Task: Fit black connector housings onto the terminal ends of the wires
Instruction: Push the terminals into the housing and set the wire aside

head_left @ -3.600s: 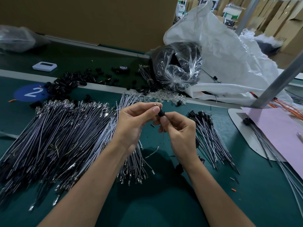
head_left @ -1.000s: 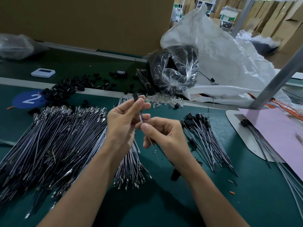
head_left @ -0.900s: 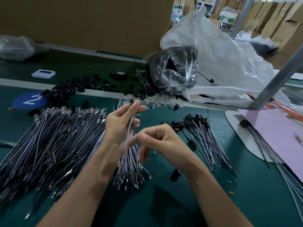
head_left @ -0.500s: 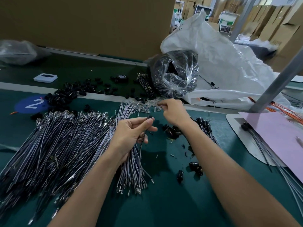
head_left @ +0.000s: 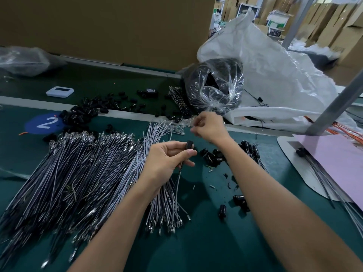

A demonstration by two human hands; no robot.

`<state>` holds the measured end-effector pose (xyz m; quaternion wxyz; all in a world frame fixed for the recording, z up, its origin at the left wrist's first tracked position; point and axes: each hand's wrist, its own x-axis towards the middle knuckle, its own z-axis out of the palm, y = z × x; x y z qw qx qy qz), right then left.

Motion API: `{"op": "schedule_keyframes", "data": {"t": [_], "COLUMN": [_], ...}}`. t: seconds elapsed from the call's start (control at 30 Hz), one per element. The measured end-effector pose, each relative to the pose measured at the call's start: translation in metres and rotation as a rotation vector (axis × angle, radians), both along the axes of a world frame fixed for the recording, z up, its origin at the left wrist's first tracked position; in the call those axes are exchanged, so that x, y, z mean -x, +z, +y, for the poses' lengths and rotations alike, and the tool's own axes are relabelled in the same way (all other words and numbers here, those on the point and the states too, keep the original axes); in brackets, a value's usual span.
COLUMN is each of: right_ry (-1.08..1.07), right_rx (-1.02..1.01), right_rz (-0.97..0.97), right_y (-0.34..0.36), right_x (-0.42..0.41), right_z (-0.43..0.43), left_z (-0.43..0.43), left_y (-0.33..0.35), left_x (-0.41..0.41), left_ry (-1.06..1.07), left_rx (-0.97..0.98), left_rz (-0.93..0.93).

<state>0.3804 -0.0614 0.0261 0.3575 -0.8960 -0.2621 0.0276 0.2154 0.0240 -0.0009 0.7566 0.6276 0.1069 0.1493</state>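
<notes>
Within left hand [head_left: 167, 160]: one black housing [head_left: 189, 144].

Two hands: left hand [head_left: 169, 156], right hand [head_left: 208, 127]. One black connector housing [head_left: 189, 144] on one wire [head_left: 173, 185], pinched by the left. Loose wires [head_left: 78, 169] heaped at left, too many to count. Scattered housings [head_left: 82, 114] far left, likewise uncountable; two or three more [head_left: 223, 212] near right. One clear bag [head_left: 214, 85], one white sack [head_left: 275, 75], one pink sheet [head_left: 334, 163], one blue disc [head_left: 45, 123].
</notes>
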Motion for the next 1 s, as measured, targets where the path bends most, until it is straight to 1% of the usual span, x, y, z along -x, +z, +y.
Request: {"op": "schedule_keyframes", "data": {"t": [0.07, 0.1, 0.17, 0.27, 0.4, 0.53, 0.73, 0.93, 1.0], "right_ry": [0.035, 0.073, 0.149, 0.193, 0.144, 0.146, 0.212, 0.188, 0.206], "right_rx": [-0.3, -0.412, -0.5, -0.488, -0.504, -0.52, -0.458, -0.421, -0.399], "right_rz": [0.101, 0.127, 0.13, 0.112, 0.108, 0.167, 0.208, 0.122, 0.126], "right_y": [0.007, 0.009, 0.009, 0.005, -0.003, -0.007, -0.004, -0.008, -0.007], "right_x": [0.019, 0.031, 0.053, 0.075, 0.079, 0.08, 0.075, 0.074, 0.074], "right_z": [-0.017, -0.026, -0.042, -0.053, -0.058, -0.061, -0.072, -0.073, -0.073], "left_z": [-0.001, -0.001, -0.001, -0.003, -0.006, -0.006, -0.007, -0.008, -0.007], "left_y": [-0.001, -0.002, -0.003, -0.004, -0.005, -0.006, -0.01, -0.01, -0.011], "left_x": [0.0, -0.001, -0.001, 0.0, 0.0, -0.001, -0.002, -0.002, 0.0], "left_ry": [0.001, 0.001, 0.002, -0.008, -0.022, -0.038, -0.056, -0.06, -0.061], "left_rx": [0.031, 0.032, -0.004, -0.048, -0.106, -0.151, -0.207, -0.253, -0.286], "left_rz": [-0.001, -0.004, -0.009, -0.024, -0.043, -0.032, 0.004, -0.032, -0.047]}}
